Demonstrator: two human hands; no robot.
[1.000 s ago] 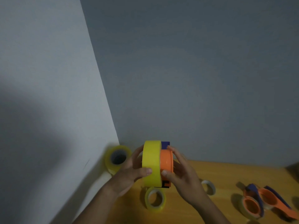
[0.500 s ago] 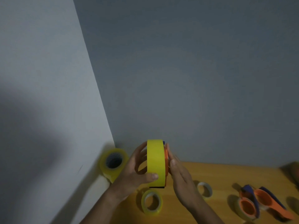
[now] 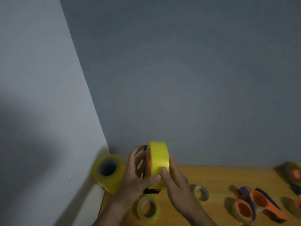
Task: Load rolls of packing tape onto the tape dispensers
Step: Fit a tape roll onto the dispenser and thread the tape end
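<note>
the yellow tape roll was held above the near-left part of the wooden table, standing on edge with its curved band facing the camera and its hole axis running left to right. an orange and dark dispenser sat against the roll's left face, mostly hidden, with a dark and orange part protruding below at the left. the left hand was curled round the dispenser side, its fingers spread over the left face and its thumb pressed on the roll's band; the right hand gripped the roll from the right, thumb on the band beside the left thumb. a large clear yellowish roll stood on edge in the wall corner, just left of the left hand. a thinner clear roll lay under the wrists, and a small whitish core lay right of the right hand. two loaded orange and blue dispensers lay well apart at the right; further items at the right edge were blurred.
</note>
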